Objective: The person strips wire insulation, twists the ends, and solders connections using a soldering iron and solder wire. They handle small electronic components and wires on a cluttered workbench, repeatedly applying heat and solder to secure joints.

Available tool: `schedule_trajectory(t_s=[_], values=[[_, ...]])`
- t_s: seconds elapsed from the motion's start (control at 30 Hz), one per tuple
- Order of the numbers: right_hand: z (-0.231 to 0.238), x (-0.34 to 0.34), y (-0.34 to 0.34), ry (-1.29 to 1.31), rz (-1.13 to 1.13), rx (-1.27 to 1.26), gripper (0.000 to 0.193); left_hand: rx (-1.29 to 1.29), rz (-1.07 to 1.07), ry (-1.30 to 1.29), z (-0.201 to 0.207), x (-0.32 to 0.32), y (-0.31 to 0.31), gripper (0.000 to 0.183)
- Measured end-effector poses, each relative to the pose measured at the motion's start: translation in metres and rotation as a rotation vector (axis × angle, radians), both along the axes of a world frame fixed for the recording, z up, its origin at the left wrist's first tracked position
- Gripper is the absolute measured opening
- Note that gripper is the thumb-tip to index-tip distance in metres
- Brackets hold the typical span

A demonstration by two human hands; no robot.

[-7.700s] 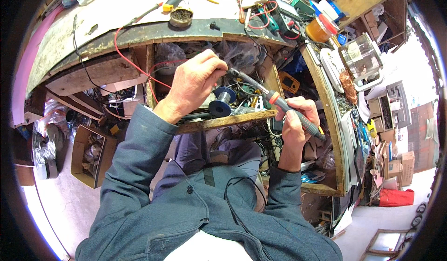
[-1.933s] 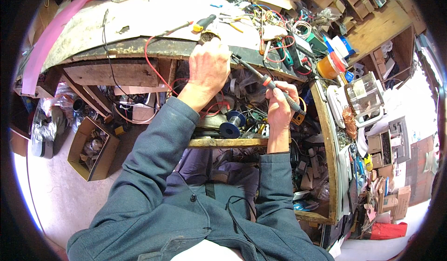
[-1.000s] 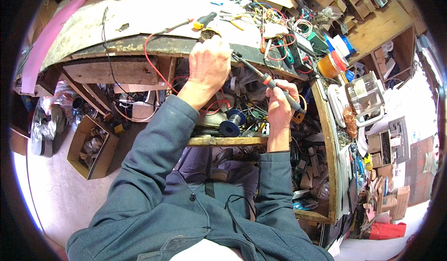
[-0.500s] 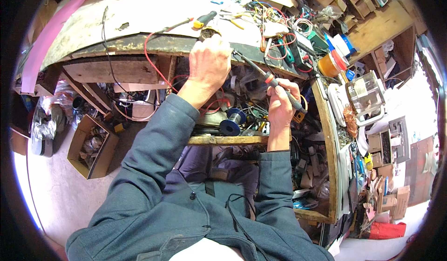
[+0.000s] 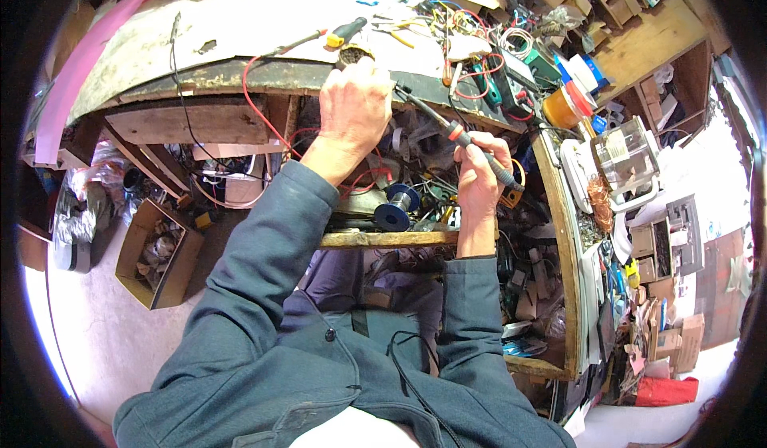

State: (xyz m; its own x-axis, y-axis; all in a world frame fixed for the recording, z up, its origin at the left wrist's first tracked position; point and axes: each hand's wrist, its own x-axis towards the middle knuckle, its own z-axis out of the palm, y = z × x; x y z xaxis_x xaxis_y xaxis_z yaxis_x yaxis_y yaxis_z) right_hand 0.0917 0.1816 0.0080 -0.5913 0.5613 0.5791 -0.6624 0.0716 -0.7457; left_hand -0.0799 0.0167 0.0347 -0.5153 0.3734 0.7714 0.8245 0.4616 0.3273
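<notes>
My right hand (image 5: 478,178) is closed round the dark handle of a soldering iron (image 5: 459,138) with a red band. Its thin shaft slants up and left, the tip end close to the fingers of my left hand (image 5: 355,108). That left hand is curled at the bench's front edge, its back toward me, so what its fingers pinch is hidden. Just beyond its knuckles sits a small round container (image 5: 354,53) with a dark brown inside. Behind that lies a screwdriver with a black and yellow handle (image 5: 346,33), beside a red-cabled probe (image 5: 300,44).
An open drawer below my hands holds tangled wires and a wire spool (image 5: 397,207) with dark blue flanges. Cables, tools and an orange tub (image 5: 564,107) crowd the bench's right. A cardboard box (image 5: 160,254) stands on the floor at left. The bench top (image 5: 256,16) is pale.
The whole view has shifted slightly to the left. Both hands and the soldering iron keep nearly the same places relative to the bench.
</notes>
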Motion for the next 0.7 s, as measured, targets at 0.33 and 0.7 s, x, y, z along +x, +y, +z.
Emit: schedule_trajectory(t_s=[0.33, 0.7], values=[[0.013, 0.004, -0.005, -0.054, -0.111, 0.227, 0.021, 0.014, -0.003, 0.008, 0.0, -0.002, 0.001, 0.016], [0.022, 0.005, -0.007, -0.066, -0.134, 0.308, 0.022, 0.02, -0.002, 0.005, -0.002, -0.004, 0.0, 0.017]])
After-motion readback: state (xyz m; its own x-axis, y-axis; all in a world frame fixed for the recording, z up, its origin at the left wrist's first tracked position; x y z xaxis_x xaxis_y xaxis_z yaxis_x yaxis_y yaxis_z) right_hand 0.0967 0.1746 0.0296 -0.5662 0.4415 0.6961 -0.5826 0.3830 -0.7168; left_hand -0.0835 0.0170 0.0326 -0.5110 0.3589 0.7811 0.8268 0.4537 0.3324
